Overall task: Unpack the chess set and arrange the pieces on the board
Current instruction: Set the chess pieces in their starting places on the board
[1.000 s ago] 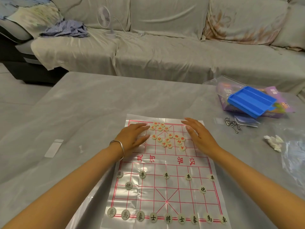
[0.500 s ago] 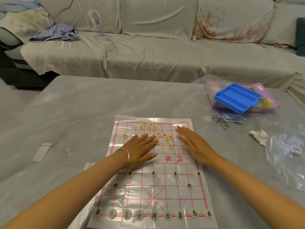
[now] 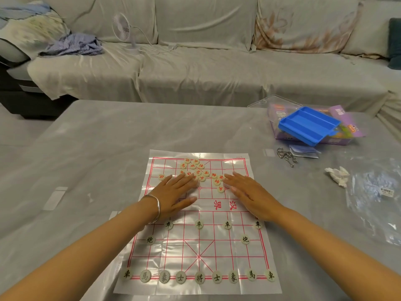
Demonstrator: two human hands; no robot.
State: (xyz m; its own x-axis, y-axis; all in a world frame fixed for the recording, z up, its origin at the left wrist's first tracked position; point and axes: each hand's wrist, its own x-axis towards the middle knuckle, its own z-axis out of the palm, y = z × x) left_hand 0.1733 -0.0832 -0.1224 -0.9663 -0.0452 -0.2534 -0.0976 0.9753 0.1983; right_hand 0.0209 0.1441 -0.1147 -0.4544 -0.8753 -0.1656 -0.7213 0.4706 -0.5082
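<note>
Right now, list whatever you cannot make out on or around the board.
Head view only:
Red pieces: characters too small and blurred to read.
Board print beside the river words: covered by the left hand.
Purple box front: hidden under the blue tray.
Bag label: too small.

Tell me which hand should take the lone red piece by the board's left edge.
Left. The left hand lies flat with fingertips just beside the lone red piece; the right hand rests beyond the red pile.
</note>
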